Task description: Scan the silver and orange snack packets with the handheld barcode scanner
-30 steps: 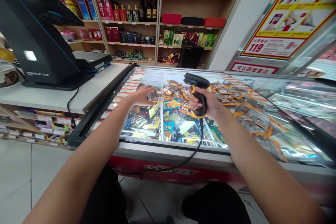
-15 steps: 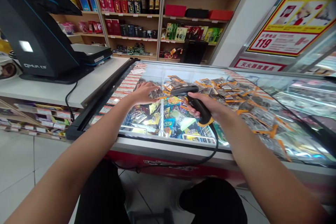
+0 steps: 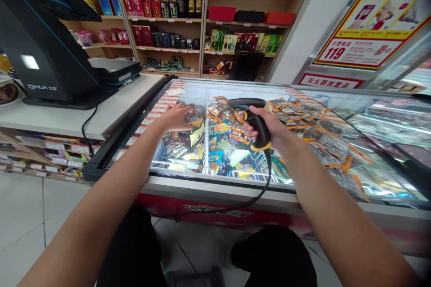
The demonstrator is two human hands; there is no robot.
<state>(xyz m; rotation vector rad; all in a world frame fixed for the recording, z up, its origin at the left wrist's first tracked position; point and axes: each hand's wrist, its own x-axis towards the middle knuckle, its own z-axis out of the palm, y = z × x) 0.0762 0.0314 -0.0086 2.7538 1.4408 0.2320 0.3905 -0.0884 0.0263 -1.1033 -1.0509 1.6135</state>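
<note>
My right hand (image 3: 269,128) grips a black and yellow barcode scanner (image 3: 251,119) by its handle, its head pointing left over the glass lid of a chest freezer (image 3: 215,184). A black cable hangs from the scanner down over the freezer's front. My left hand (image 3: 175,116) lies on a small dark snack packet (image 3: 193,116) on the glass. Several more small packets with orange tags (image 3: 303,128) are spread across the lid to the right.
A black checkout terminal (image 3: 43,54) stands on the white counter (image 3: 67,119) to the left. Wooden shelves with bottles and boxes (image 3: 188,18) line the back wall. A red and yellow poster (image 3: 367,22) hangs at right. My knees are below the freezer front.
The scanner dropped from upright to level, then rose slightly and moved back over the packets. My left hand slid a little farther onto the packet.
</note>
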